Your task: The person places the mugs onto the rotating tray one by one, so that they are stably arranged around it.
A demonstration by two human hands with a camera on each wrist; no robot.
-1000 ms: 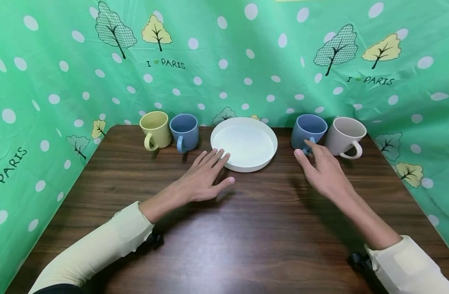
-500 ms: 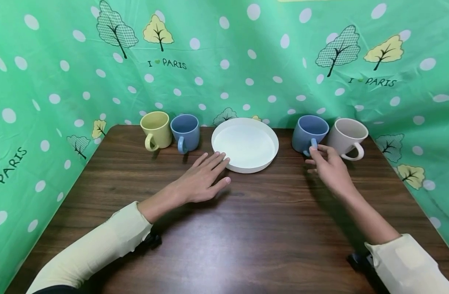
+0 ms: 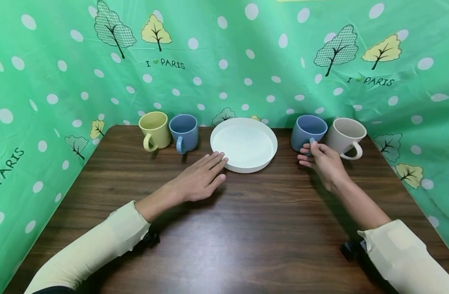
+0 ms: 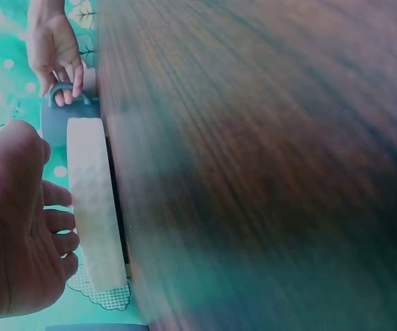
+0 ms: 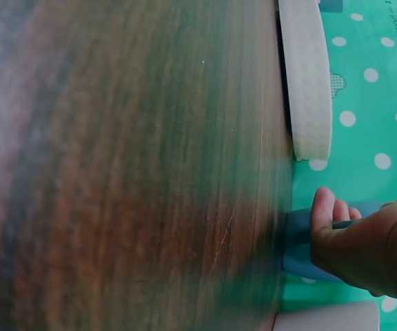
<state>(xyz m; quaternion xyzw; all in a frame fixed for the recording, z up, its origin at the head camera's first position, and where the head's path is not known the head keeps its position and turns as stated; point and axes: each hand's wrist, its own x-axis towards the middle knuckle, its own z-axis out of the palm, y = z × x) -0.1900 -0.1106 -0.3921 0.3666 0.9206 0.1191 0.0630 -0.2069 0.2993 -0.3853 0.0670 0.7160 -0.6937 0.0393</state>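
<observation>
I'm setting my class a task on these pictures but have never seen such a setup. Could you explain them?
There is no robot here: a person works bare-handed. The widest picture comes from a camera on the head, looking forward and down. The other two come from a camera on each wrist, so the scene looks tipped sideways.

On the wooden table, from left to right, stand a yellow mug, a blue mug, a round white tray, a second blue mug and a pale mug. The right hand grips the second blue mug by its handle. The left hand is open at the tray's near edge, holding nothing.
</observation>
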